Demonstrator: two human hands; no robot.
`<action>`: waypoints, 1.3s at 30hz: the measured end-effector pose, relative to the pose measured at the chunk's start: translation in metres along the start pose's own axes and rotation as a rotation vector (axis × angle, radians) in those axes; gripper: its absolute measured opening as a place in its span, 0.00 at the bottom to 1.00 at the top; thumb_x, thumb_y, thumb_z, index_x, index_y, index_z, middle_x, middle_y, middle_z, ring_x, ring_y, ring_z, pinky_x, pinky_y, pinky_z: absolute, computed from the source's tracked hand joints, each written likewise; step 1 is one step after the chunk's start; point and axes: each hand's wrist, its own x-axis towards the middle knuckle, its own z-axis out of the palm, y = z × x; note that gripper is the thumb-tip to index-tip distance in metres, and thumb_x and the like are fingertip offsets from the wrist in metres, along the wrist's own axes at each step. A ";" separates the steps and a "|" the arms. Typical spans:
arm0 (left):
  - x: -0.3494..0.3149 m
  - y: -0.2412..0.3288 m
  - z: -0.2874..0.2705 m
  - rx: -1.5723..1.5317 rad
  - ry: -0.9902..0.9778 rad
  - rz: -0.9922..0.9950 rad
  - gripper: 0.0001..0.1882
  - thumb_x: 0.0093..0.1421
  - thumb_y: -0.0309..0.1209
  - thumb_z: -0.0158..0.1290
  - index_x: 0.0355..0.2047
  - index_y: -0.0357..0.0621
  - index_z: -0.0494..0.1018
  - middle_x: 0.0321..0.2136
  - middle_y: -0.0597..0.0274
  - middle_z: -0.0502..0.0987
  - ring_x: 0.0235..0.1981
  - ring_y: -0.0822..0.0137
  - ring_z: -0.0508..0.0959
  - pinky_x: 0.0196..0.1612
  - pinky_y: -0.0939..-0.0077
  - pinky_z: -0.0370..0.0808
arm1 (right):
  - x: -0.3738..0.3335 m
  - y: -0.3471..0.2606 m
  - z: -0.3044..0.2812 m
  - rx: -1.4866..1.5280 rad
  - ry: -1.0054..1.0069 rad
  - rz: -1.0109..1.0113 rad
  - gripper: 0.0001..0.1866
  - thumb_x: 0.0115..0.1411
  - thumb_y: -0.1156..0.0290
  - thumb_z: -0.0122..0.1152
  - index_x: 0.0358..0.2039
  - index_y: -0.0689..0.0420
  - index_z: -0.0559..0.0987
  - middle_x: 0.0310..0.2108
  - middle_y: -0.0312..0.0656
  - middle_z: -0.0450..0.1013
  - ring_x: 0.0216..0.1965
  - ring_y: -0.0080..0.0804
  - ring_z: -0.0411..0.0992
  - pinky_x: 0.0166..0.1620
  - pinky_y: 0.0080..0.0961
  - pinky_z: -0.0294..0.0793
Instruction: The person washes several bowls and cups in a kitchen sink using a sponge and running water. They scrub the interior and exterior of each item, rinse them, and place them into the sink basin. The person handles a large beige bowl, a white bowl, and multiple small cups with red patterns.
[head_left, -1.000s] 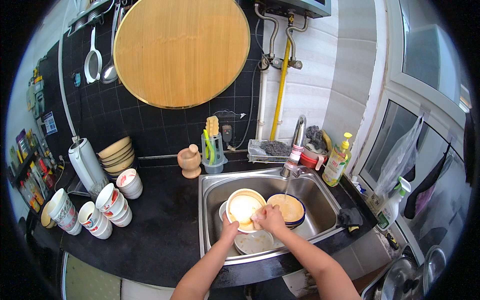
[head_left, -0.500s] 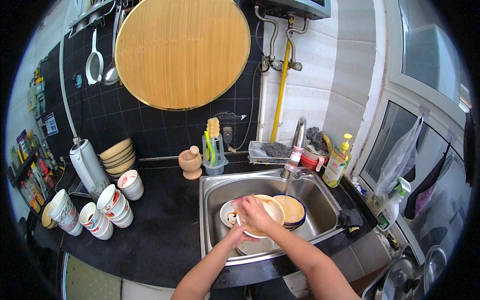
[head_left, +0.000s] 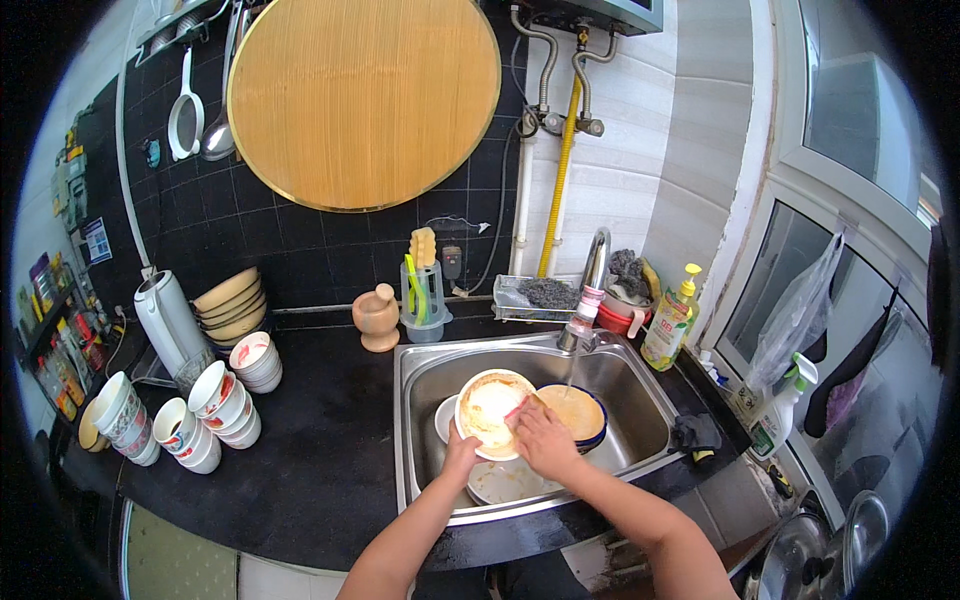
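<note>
Over the sink, my left hand (head_left: 460,457) grips the left rim of a pale bowl (head_left: 490,403), tilted so its inside faces me, with brownish smears near the edge. My right hand (head_left: 546,442) lies on the bowl's right side, fingers closed on a pink cloth or sponge (head_left: 518,408) pressed to the inner wall; its exact kind is hard to make out. Water from the tap (head_left: 592,285) runs onto a stack of blue-rimmed bowls (head_left: 575,412) to the right. A white dish (head_left: 444,420) shows partly behind the held bowl, and a wide plate (head_left: 510,482) lies below it.
The steel sink (head_left: 403,450) is set in a black counter (head_left: 310,440). Stacked white bowls (head_left: 208,390), tan bowls (head_left: 235,305) and a kettle (head_left: 168,318) stand left. A wooden mortar (head_left: 376,320) and utensil holder (head_left: 425,305) are behind; a soap bottle (head_left: 672,325) stands right.
The bowl has shifted left and turned, so its inside now faces up toward me. My right hand has moved from its left side to its right inner edge.
</note>
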 end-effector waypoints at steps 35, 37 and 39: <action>0.002 0.014 -0.019 -0.159 -0.333 -0.428 0.38 0.55 0.64 0.29 0.50 0.47 0.61 0.39 0.55 0.72 0.32 0.62 0.76 0.29 0.68 0.75 | 0.029 -0.030 -0.019 0.306 -0.035 0.014 0.23 0.46 0.45 0.58 0.13 0.54 0.76 0.12 0.40 0.68 0.14 0.35 0.68 0.19 0.30 0.66; 0.007 0.011 -0.020 -0.089 -0.277 -0.469 0.44 0.50 0.70 0.28 0.52 0.46 0.58 0.40 0.53 0.70 0.33 0.59 0.74 0.32 0.66 0.73 | 0.038 -0.025 -0.021 0.474 0.004 0.331 0.24 0.45 0.46 0.60 0.13 0.56 0.75 0.12 0.41 0.69 0.14 0.33 0.68 0.19 0.27 0.66; 0.005 0.009 -0.014 0.069 -0.164 -0.401 0.44 0.51 0.69 0.27 0.54 0.47 0.56 0.44 0.52 0.67 0.40 0.58 0.71 0.40 0.62 0.70 | 0.049 -0.016 -0.025 0.819 -0.025 0.830 0.21 0.45 0.53 0.64 0.12 0.58 0.74 0.13 0.41 0.70 0.14 0.27 0.67 0.20 0.22 0.65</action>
